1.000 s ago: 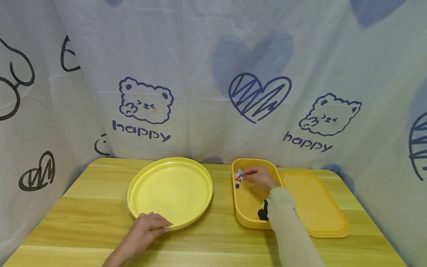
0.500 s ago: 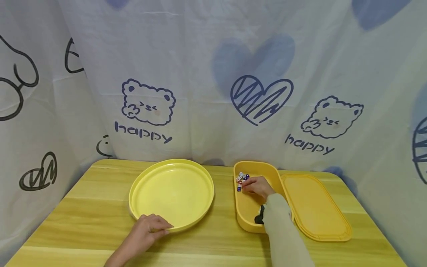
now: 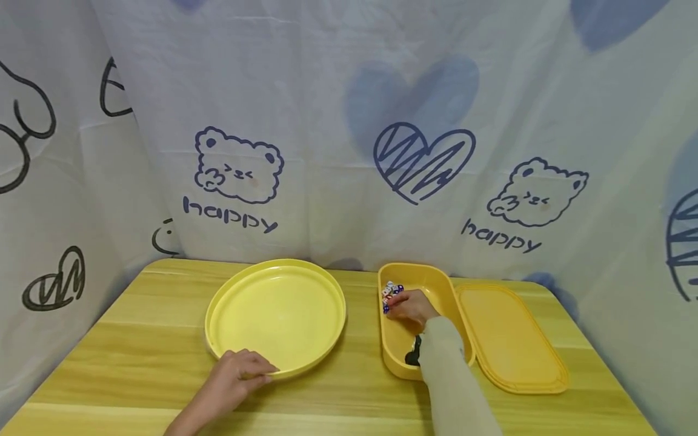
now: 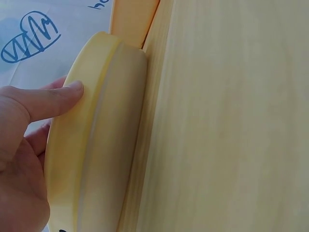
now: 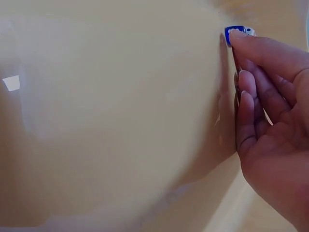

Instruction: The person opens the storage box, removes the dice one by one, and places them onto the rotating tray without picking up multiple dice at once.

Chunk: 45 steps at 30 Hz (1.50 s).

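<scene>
A round, shallow yellow tray [image 3: 275,315] lies on the left of the table. My left hand [image 3: 235,380] pinches its near rim; in the left wrist view the thumb [image 4: 67,94] lies on the outside of the wall and the fingers pass behind. Inside the deep yellow box [image 3: 394,345], my right hand [image 3: 414,307] reaches down to a small cluster of white, red and blue dice [image 3: 389,289] along the left wall. In the right wrist view the thumb presses a blue die [image 5: 228,37], with the curled fingers partly hiding what lies behind.
A small black object [image 3: 412,354] lies at the near end of the box, partly covered by the right sleeve [image 3: 452,375]. The yellow lid [image 3: 515,339] lies flat to the box's right. A printed cloth [image 3: 327,151] hangs behind the wooden table [image 3: 338,399].
My right hand has moved nearer and lower along the dice inside the box, uncovering a blue die at the far side. My left hand stays at the tray's rim.
</scene>
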Available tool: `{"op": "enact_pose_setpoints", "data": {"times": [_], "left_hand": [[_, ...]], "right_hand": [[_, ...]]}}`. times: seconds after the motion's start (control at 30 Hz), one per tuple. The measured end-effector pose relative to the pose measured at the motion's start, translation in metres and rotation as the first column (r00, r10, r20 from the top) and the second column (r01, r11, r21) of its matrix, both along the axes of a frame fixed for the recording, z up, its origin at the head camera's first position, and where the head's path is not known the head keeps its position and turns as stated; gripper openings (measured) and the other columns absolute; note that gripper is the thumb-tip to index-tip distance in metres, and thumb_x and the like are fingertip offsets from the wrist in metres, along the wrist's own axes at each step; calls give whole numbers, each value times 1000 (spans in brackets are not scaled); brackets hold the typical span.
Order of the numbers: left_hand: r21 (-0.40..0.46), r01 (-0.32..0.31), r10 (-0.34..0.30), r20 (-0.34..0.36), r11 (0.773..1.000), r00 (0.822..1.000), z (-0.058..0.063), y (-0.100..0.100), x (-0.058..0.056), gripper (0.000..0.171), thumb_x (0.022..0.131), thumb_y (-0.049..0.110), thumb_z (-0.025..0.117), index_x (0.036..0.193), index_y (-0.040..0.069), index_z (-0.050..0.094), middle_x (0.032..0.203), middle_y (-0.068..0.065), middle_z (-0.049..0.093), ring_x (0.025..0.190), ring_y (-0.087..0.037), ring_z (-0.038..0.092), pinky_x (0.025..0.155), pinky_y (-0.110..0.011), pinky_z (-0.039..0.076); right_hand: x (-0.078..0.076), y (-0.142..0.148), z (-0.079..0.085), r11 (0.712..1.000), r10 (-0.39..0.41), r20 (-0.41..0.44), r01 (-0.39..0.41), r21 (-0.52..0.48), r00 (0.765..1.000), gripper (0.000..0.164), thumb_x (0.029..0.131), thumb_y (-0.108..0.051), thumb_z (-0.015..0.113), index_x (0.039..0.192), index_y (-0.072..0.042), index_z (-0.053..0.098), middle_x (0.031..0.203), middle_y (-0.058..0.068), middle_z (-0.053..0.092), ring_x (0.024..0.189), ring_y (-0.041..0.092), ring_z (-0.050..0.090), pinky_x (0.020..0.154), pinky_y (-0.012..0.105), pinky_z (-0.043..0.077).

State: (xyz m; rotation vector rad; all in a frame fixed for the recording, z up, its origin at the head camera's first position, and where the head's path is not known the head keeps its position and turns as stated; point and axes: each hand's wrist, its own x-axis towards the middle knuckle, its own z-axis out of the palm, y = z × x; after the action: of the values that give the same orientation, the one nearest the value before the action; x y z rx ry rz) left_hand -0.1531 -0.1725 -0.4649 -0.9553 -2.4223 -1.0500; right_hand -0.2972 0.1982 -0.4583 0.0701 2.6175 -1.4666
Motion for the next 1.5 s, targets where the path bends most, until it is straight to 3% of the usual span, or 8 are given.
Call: {"op": "enact_pose_setpoints", "data": {"times": [0.43,0.77,1.0,1.1,1.33,1.5], "left_hand": [[-6,-17,17,17,1000,1000,5,-2,1,13,77,6,78,89,9,77,85,8,69,77,-5,56,65,-27,32],[-25,-48,50,66,999,997,3,1,0,13,77,9,77,91,12,77,87,11,68,81,-4,56,74,-33,34],[-8,25,-24,83,1000,996,1,1,-4,12,78,10,77,90,9,77,83,11,68,77,-4,56,69,-26,40],[-27,26,-23,103,999,994,4,1,-4,12,78,10,77,90,9,77,82,13,68,75,-2,56,69,-27,44],[-34,5,3,228,999,974,14,0,-3,12,80,12,77,92,10,77,85,8,70,76,-3,59,68,-27,49],[-18,39,-32,284,999,958,20,-6,-4,9,82,9,75,91,8,76,86,5,70,76,-4,59,66,-26,51]], "right_hand": [[-5,-6,3,993,60,-27,-57,101,998,15,73,0,80,85,2,72,83,4,65,82,17,53,71,22,41],[-8,0,3,997,32,20,-34,75,999,14,76,-4,80,86,0,71,87,5,63,80,18,50,68,24,39],[-8,15,6,993,115,56,-117,25,992,15,79,-6,77,90,1,70,81,2,62,73,14,51,65,24,43],[-7,19,11,989,145,35,-146,15,989,14,81,-4,74,91,3,69,80,2,61,70,14,51,64,24,43],[-3,25,30,983,185,-70,-186,-6,980,16,84,-1,69,97,9,67,88,6,66,82,16,57,79,32,47],[3,22,48,990,143,-48,-143,-11,989,20,86,-4,69,101,8,66,92,7,65,88,20,56,90,42,45]]}}
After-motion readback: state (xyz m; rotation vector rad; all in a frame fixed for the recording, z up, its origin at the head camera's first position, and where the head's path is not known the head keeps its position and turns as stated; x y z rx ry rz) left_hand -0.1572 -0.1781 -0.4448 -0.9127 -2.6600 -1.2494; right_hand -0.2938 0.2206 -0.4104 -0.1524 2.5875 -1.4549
